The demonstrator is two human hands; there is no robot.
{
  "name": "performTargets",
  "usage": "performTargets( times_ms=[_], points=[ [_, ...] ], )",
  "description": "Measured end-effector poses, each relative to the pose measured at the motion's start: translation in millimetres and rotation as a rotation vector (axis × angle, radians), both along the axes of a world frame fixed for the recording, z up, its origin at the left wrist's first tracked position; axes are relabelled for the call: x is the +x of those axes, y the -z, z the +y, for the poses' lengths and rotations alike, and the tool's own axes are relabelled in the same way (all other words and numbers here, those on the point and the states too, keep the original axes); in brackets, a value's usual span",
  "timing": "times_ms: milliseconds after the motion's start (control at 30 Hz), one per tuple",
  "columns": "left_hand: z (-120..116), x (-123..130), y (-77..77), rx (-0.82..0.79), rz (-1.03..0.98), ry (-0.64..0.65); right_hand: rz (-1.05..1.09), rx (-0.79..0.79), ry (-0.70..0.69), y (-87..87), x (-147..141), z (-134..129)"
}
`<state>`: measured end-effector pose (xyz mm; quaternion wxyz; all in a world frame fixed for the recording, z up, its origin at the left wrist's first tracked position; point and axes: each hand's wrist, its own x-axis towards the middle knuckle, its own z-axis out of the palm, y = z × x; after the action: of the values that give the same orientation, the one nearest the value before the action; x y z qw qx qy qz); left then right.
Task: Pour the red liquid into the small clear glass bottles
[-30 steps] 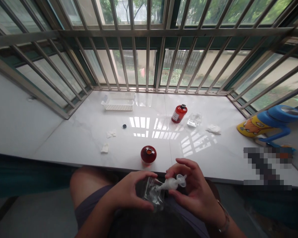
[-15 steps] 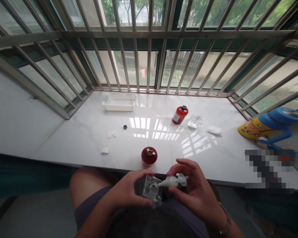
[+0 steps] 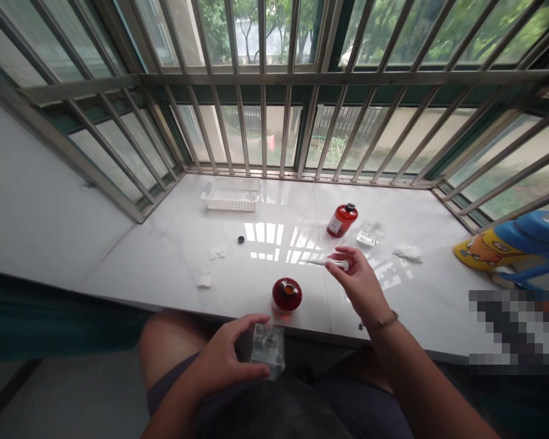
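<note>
My left hand (image 3: pixel 238 350) holds a clear square glass bottle (image 3: pixel 268 350) between thumb and fingers, over my lap at the counter's front edge. Above the counter, my right hand (image 3: pixel 354 274) pinches a thin white dropper-like piece (image 3: pixel 336 263) whose narrow end points left. An open red bottle (image 3: pixel 287 296) stands between my hands, near the front edge. Farther back is a second red bottle (image 3: pixel 342 220) with a dark neck and a white label. A clear glass piece (image 3: pixel 370 233) is just right of it.
A white basket (image 3: pixel 231 198) sits at the back left of the counter (image 3: pixel 165 244). A small black cap (image 3: pixel 241 239) and white scraps (image 3: pixel 205 280) lie at left, crumpled tissue (image 3: pixel 407 252) at right. A blue-and-yellow flask (image 3: pixel 489 247) lies far right. Metal bars (image 3: pixel 302 78) line the window.
My right hand has moved up and away from the glass bottle, out over the counter, carrying the white piece. My left hand still holds the glass bottle. The view has shifted slightly.
</note>
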<state>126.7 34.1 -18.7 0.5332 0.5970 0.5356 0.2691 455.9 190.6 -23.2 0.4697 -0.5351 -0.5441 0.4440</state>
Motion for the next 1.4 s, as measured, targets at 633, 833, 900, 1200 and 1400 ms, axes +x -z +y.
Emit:
performTargets(
  times_ms=[633,833,900,1200,1400],
  points=[
    [-31.5,-29.4,18.4,-0.044,-0.008,-0.159,-0.453,-0.059,-0.226,59.0,-146.1,181.1],
    [-27.0,-28.9,18.7,-0.040,0.002,-0.162,-0.541,0.008,-0.284,62.1,-148.7,183.9],
    [-24.6,-27.5,17.6,-0.033,-0.011,-0.154,-0.549,0.047,-0.288,59.5,-144.2,181.7],
    [-18.5,-25.4,16.1,-0.024,-0.010,-0.144,-0.386,0.148,-0.227,29.2,-76.9,121.0],
    [-8.9,-23.2,14.3,-0.002,0.001,-0.187,-0.231,0.129,-0.323,15.6,-20.7,36.3]
  ],
)
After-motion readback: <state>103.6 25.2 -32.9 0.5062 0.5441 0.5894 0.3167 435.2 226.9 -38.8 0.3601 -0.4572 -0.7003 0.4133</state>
